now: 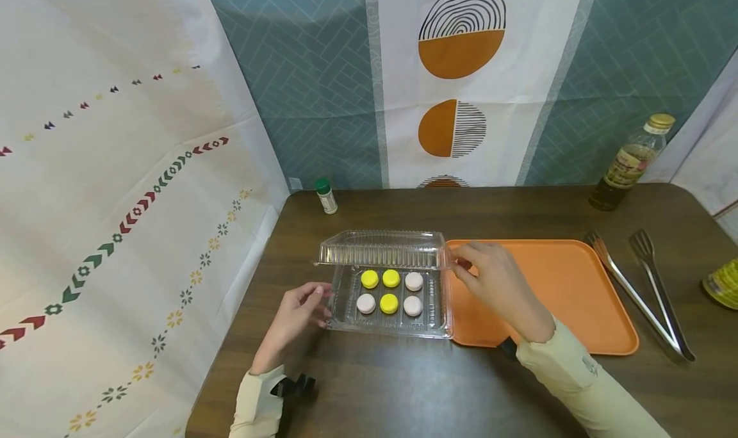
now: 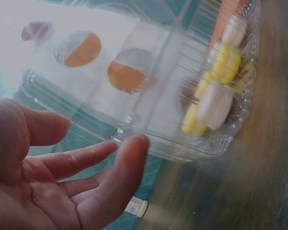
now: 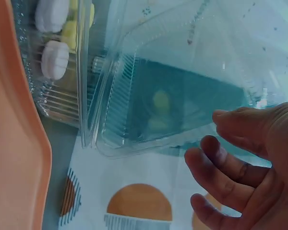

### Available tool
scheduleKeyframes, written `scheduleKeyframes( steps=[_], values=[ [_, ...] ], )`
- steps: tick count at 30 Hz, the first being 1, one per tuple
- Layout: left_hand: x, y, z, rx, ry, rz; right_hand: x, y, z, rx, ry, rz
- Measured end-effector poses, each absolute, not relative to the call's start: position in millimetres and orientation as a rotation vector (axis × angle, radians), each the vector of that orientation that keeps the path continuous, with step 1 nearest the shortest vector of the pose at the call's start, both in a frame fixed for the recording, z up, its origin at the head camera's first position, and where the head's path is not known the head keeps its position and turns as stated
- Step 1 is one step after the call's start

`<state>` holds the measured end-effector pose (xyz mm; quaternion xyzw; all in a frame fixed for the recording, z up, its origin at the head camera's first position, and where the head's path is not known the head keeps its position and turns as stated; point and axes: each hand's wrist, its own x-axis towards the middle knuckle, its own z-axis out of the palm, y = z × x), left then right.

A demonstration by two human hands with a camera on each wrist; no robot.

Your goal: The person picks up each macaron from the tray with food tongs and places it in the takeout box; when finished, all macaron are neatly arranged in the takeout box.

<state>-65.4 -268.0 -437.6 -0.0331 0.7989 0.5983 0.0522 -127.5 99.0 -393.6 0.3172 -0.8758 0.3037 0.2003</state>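
Note:
A clear plastic clamshell box lies on the table with its hinged lid tilted up at the back. Inside are several macarons, some yellow and some pale pink. My left hand is at the box's left side, fingers loosely bent and fingertips right by the wall; the left wrist view shows its thumb apart from the fingers. At the lid's right edge is my right hand, its thumb and fingers spread around the rim with a gap between them.
An orange tray lies right of the box, partly under my right forearm. Beyond it are metal tongs. An oil bottle stands back right, a yellow-labelled container at the right edge, a green-capped shaker back left.

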Motion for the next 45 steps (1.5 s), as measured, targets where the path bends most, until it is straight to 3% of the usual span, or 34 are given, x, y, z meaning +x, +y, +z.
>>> scheduleKeyframes(
  steps=[10, 19, 29, 37, 45],
  values=[
    [-51.0, -267.7, -429.1, -0.063, 2.372, 1.906, -101.1, 101.9, -405.0, 1.065, -2.248, 0.696],
    [-40.5, -264.3, -436.8, -0.178, 2.360, 1.978, -80.7, 106.2, -428.2, 1.109, -2.286, 0.688],
    [-34.5, -265.2, -443.9, -0.087, 2.361, 1.973, -66.5, 105.2, -452.9, 1.132, -2.300, 0.759],
    [-31.1, -263.0, -447.3, -0.122, 2.368, 1.976, -49.0, 93.7, -459.6, 0.729, -2.583, 1.191],
    [-30.0, -257.8, -449.3, -0.142, 2.354, 1.987, -41.1, 85.4, -461.7, 0.455, -2.804, 1.302]
  ],
)
